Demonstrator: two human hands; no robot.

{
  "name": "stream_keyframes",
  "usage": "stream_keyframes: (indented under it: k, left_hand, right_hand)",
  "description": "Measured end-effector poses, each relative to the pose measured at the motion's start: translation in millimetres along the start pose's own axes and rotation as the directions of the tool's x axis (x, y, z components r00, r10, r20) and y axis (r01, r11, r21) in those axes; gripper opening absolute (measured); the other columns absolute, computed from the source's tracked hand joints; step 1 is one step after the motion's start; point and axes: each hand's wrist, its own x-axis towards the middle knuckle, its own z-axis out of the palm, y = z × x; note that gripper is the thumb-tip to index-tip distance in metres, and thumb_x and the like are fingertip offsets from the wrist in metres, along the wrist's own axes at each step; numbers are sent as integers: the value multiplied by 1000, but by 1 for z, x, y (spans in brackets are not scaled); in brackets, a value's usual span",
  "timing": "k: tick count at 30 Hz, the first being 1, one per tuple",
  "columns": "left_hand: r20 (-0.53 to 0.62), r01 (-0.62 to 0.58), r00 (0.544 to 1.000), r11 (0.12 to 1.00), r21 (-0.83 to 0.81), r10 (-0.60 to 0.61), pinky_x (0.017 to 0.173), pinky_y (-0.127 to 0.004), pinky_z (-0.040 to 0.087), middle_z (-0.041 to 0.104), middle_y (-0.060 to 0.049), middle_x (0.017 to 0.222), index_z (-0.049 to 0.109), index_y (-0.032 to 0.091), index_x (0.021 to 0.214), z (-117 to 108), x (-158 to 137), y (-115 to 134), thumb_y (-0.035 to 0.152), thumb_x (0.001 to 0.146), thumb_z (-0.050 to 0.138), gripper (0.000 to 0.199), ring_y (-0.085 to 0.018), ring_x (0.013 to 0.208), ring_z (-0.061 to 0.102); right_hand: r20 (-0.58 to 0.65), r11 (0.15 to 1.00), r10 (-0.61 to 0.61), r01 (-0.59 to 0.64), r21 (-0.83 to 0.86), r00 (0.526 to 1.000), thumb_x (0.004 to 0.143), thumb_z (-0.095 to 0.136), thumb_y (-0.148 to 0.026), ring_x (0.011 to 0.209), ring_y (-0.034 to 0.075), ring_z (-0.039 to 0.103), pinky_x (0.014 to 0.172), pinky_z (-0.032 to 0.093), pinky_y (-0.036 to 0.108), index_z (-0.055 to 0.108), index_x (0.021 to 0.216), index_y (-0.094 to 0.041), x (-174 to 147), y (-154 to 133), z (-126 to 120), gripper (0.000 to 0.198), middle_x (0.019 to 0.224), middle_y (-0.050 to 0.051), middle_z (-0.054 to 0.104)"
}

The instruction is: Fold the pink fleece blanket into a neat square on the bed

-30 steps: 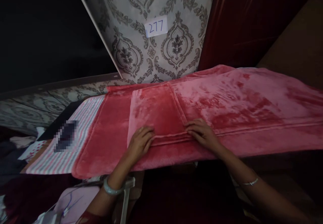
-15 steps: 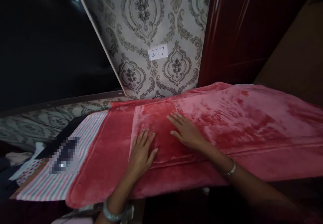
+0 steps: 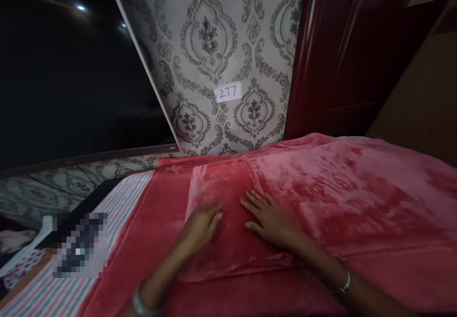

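A plush red-pink blanket [image 3: 342, 188] is spread over the surface before me, with a folded section [image 3: 224, 179] lying on top near the middle. Flat on that fold, close to its right side, rests my right hand [image 3: 271, 222], fingers spread. My left hand [image 3: 202, 226] is on the left part of the fold, blurred by motion. Its fingers point right, the thumb stands a little apart, and nothing shows in it.
Striped cloth [image 3: 124, 198] shows from under the blanket at left, with a pixelated dark object [image 3: 80, 245] on it. A large dark screen [image 3: 78, 79] stands behind. Patterned wallpaper [image 3: 210, 36] bears a paper label [image 3: 227, 92] reading 277. A dark red glossy panel [image 3: 328, 55] stands at right.
My left hand has turned so its fingers point right and has moved slightly right over the fold. The right hand stays flat on the blanket. The view has tilted up.
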Motion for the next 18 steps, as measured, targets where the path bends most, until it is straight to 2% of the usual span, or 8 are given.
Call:
stream_keyframes:
  k: [2, 4, 6, 8, 11, 15, 18]
  left_hand:
    - [-19, -7, 1000, 1000, 30, 7, 110, -47, 50, 68, -14, 137, 65, 19, 135, -9, 48, -11, 27, 101, 46, 40, -27, 127, 64]
    - [79, 36, 996, 992, 118, -45, 115, -46, 46, 63, -15, 143, 62, 17, 139, -13, 98, -21, 24, 100, 50, 42, -27, 133, 60]
    - [98, 65, 992, 985, 158, -82, 118, -52, 39, 55, -19, 151, 58, 14, 143, -12, 142, -30, 22, 99, 52, 45, -30, 142, 51]
    - [100, 91, 989, 978, 190, -112, 119, -60, 34, 48, -21, 156, 53, 13, 146, -5, 173, -38, 23, 101, 48, 47, -34, 147, 44]
    - [111, 122, 982, 965, 232, -151, 118, -64, 31, 49, -18, 157, 54, 18, 147, 15, 192, -47, 27, 102, 48, 46, -36, 147, 43]
    - [107, 149, 977, 947, 283, -186, 118, -66, 29, 52, -16, 155, 54, 22, 148, 48, 187, -57, 30, 101, 51, 47, -37, 145, 45]
    - [95, 145, 979, 942, 303, -181, 119, -65, 28, 49, -14, 157, 50, 26, 151, 60, 183, -63, 33, 103, 46, 49, -36, 146, 42]
  right_hand:
    - [-26, 1000, 7, -7, 3, 1000, 101, 48, -49, 157, 30, 21, 127, 15, 55, 40, 160, -20, 8, -4, -8, 67, 167, 12, 32]
    - [-54, 999, 33, -33, 4, 998, 101, 47, -46, 156, 30, 24, 127, 19, 53, 39, 160, -17, 24, -7, -18, 66, 166, 14, 33]
    - [-87, 997, 79, -80, -5, 993, 101, 46, -44, 156, 31, 24, 126, 20, 53, 38, 160, -12, 46, -8, -27, 68, 166, 17, 31]
    - [-131, 992, 118, -122, -24, 984, 101, 46, -45, 157, 31, 21, 127, 18, 52, 36, 161, -10, 68, -4, -31, 70, 167, 17, 28]
    - [-149, 984, 160, -170, -59, 976, 100, 45, -51, 157, 31, 18, 127, 16, 51, 36, 161, -11, 87, 9, -20, 73, 168, 17, 27]
    - [-92, 975, 206, -212, -64, 974, 100, 42, -58, 158, 32, 16, 127, 16, 50, 35, 160, -6, 85, 27, 9, 79, 168, 19, 26]
    - [-63, 973, 221, -225, -53, 973, 100, 44, -57, 157, 35, 19, 125, 14, 57, 38, 159, -8, 85, 30, 10, 77, 167, 20, 30]
